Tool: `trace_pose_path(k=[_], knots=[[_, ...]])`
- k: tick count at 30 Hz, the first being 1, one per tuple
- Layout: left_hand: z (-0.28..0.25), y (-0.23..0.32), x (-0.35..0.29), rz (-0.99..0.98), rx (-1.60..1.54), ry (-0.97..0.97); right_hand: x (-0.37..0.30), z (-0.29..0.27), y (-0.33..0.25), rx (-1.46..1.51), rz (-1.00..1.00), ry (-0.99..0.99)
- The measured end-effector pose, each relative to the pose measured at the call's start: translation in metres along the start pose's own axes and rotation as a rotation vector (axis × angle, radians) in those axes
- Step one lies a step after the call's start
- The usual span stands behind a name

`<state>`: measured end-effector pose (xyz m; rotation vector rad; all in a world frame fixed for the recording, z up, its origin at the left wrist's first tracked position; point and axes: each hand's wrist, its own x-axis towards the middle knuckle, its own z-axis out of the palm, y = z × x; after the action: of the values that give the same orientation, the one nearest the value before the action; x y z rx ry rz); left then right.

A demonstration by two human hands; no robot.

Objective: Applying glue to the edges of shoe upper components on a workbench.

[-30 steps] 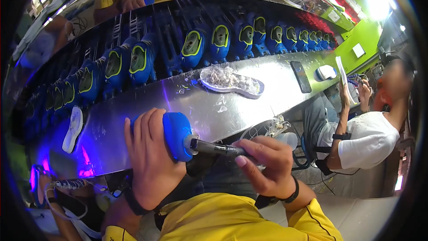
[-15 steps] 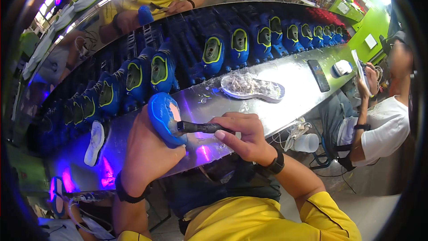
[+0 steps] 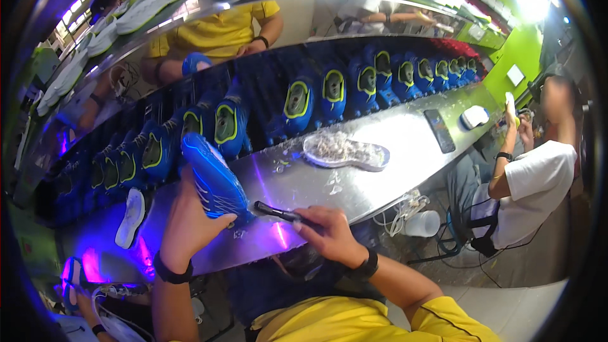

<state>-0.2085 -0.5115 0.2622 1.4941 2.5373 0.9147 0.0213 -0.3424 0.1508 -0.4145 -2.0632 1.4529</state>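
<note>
My left hand (image 3: 190,225) grips a blue shoe upper (image 3: 214,177) tilted upright over the bench, with pale lines along its side and part of its underside facing right. Pinched in my right hand (image 3: 332,233) is a slim black stick-like tool (image 3: 273,211); its tip sits just right of the upper's lower end, and I cannot make out whether they touch. Farther along the bench lies a white shoe sole (image 3: 345,153) heaped with pale scraps. A second white sole (image 3: 131,217) rests to the left of my left hand.
A row of blue shoe uppers (image 3: 297,100) with yellow-green collars stands along the back of the metal bench (image 3: 405,152). A dark phone (image 3: 439,131) and a white object (image 3: 475,116) lie at right. A person in a white shirt (image 3: 538,177) sits there, near a white bucket (image 3: 421,223).
The tool has drawn back from the upper's underside. My left hand has turned the upper so its side shows. My view has shifted, bringing more soles on the top shelf into sight.
</note>
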Motion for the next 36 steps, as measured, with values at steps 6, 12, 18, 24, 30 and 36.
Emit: trace_pose_path(k=[6, 12, 18, 24, 30, 36], knots=[[0.014, -0.024, -0.033, -0.183, -0.650, 0.107, -0.016, -0.030, -0.033, 0.168, 0.246, -0.094], [0.031, 0.035, -0.076, -0.319, -1.099, -0.024, -0.011, -0.045, -0.057, -0.025, -0.045, -0.026], [0.024, 0.067, -0.091, -0.375, -1.206, -0.083, -0.031, -0.044, -0.063, -0.044, -0.101, -0.015], [0.023, 0.079, -0.096, -0.360, -1.154, -0.175, -0.028, -0.060, -0.078, -0.207, -0.118, 0.042], [0.022, 0.086, -0.089, -0.426, -1.216, -0.125, -0.032, -0.074, -0.087, -0.154, -0.107, -0.075], [0.017, 0.084, -0.078, -0.440, -1.213, -0.026, -0.041, -0.087, -0.088, 0.004, -0.061, -0.235]])
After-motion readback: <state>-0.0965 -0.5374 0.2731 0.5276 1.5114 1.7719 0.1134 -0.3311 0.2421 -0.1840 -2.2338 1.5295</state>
